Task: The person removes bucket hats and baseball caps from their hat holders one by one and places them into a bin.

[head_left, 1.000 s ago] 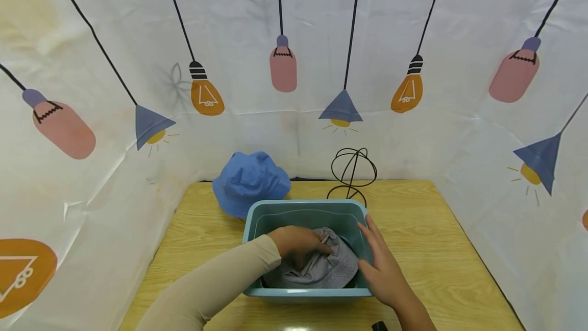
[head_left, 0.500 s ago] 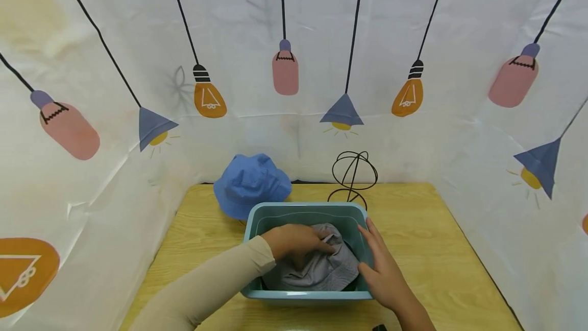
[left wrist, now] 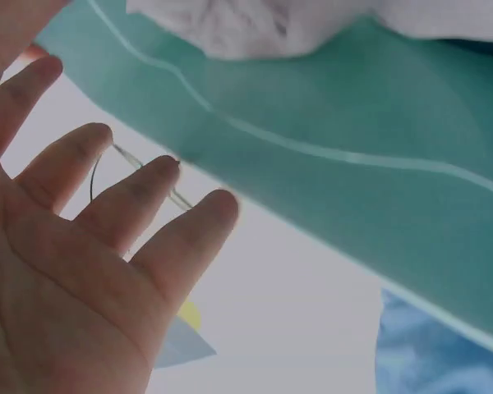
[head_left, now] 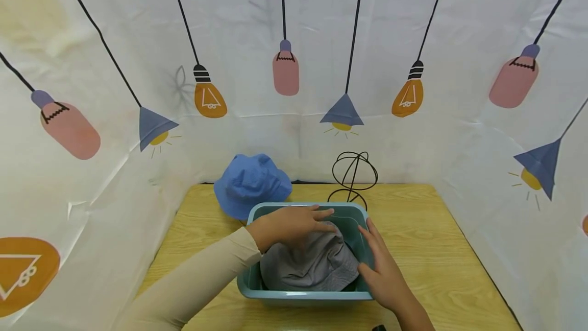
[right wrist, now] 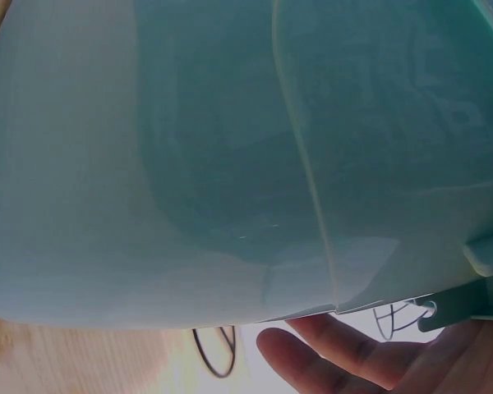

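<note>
A teal plastic basin (head_left: 305,295) stands on the table with a grey cloth bucket hat (head_left: 317,264) lying inside. My left hand (head_left: 294,225) is over the basin, above the far left part of the hat, its fingers spread and holding nothing. In the left wrist view the palm of the left hand (left wrist: 74,271) shows, with the basin's inner wall (left wrist: 312,189) beyond the fingertips. My right hand (head_left: 386,272) rests at the basin's right rim with its fingers extended. The right wrist view has the right hand's fingers (right wrist: 312,361) close to the basin's outer wall (right wrist: 222,180).
Behind the basin, a blue bucket hat (head_left: 252,185) sits at the table's back left. A black wire stand (head_left: 353,172) is at the back right. A small black object (head_left: 379,328) lies at the near edge of view. A lamp-printed white curtain (head_left: 294,132) surrounds the wooden table (head_left: 413,229).
My left hand has lifted off the grey hat and moved up and left, fingers spreading. The basin's left side has shifted slightly left. The right hand stays at the rim.
</note>
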The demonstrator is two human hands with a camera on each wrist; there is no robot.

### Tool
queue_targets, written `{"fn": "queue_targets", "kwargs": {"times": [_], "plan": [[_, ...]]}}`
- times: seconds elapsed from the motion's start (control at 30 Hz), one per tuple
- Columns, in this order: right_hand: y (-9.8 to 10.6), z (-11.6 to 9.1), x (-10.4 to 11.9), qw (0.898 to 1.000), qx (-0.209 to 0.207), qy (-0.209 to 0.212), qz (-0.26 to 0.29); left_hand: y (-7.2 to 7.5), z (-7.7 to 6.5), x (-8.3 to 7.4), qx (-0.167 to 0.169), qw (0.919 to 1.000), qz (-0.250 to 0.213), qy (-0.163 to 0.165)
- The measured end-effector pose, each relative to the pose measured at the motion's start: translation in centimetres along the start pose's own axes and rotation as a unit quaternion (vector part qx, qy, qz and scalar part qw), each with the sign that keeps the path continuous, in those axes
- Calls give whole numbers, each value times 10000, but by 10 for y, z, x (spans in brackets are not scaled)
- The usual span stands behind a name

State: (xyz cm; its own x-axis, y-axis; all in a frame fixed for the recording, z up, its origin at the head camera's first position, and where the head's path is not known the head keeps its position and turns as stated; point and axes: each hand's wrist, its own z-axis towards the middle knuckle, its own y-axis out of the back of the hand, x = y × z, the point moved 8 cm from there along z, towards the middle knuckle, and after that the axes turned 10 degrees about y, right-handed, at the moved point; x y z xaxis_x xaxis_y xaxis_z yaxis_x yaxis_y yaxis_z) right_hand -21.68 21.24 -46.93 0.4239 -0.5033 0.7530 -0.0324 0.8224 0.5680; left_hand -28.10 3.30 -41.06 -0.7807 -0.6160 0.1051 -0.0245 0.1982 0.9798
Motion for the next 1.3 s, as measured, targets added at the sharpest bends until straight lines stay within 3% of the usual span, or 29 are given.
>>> {"fn": "queue_targets", "kwargs": {"times": [0.13, 0.33, 0.6, 0.9, 1.3], "plan": [[0, 0, 0, 10000, -12, 3, -26, 11, -4, 11, -239, 9994, 187, 148], [0, 0, 0, 10000, -24, 13, -33, 22, -11, 29, -326, 9981, 391, 359], [0, 0, 0, 10000, -13, -73, 5, 33, -19, 58, -607, 9953, 10, 754], [0, -1, -1, 9999, -31, -98, -59, 42, -36, 97, -996, 9852, -274, 1365], [1, -1, 1, 9999, -99, -34, -8, 36, -49, 144, -1228, 9671, -704, 2113]]}}
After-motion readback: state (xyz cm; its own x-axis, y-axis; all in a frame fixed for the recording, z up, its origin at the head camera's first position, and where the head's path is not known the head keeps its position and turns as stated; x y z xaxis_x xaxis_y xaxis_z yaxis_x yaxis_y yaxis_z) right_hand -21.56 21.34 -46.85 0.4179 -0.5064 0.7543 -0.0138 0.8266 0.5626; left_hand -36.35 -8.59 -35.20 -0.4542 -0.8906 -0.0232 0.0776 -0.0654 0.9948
